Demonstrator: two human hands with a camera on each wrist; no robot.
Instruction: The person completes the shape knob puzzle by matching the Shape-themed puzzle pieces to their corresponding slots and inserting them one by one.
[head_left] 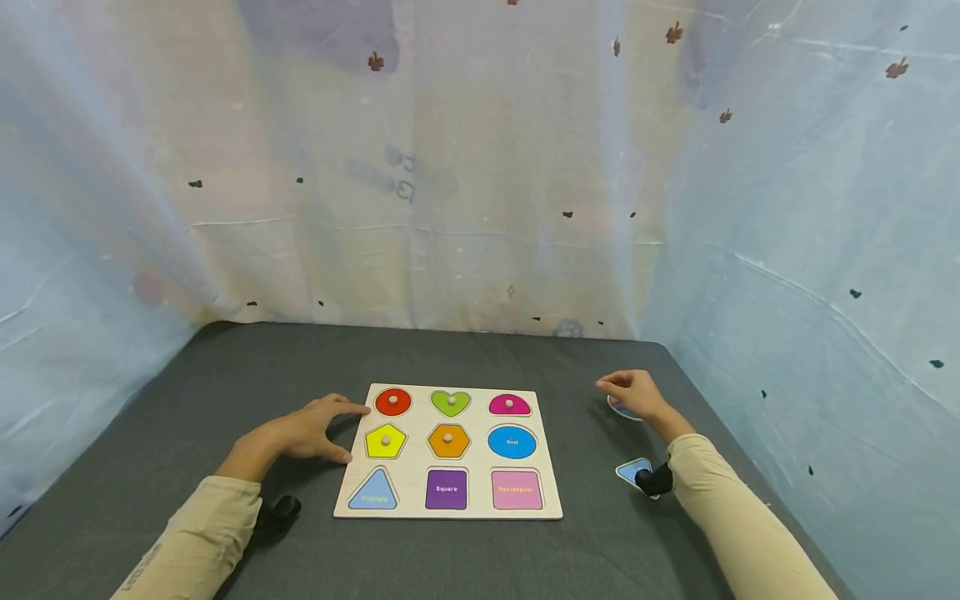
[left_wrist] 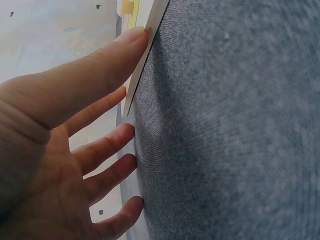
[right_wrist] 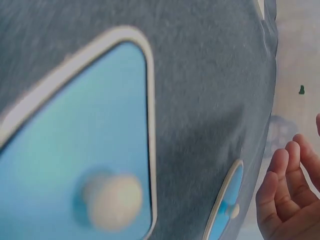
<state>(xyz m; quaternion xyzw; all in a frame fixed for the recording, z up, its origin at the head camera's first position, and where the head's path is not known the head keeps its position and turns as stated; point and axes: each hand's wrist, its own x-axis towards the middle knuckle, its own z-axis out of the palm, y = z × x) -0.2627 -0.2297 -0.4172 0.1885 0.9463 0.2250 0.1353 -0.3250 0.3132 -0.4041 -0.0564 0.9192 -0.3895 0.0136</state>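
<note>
A wooden peg puzzle board (head_left: 411, 492) lies flat on the table. Knobbed pieces sit in it: a red circle (head_left: 387, 407), green heart (head_left: 451, 410), magenta half-circle (head_left: 501, 408), yellow pentagon (head_left: 377, 447) and orange hexagon (head_left: 448, 452). Its oval, triangle, square and rectangle recesses show printed words. My left hand (head_left: 303, 427) touches the board's left edge with thumb and index finger, other fingers spread. Over the blue oval piece (right_wrist: 216, 227), my right hand (head_left: 633, 392) hovers with loosely bent fingers, holding nothing. A blue triangle piece (right_wrist: 75, 130) lies nearer, below the right wrist.
The dark grey table cloth (head_left: 480, 558) stretches under everything. A pale patterned curtain (head_left: 465, 275) hangs behind the table and along both sides. Black wrist mounts (head_left: 279, 512) jut out below the wrists; the right one partly covers the triangle piece in the head view.
</note>
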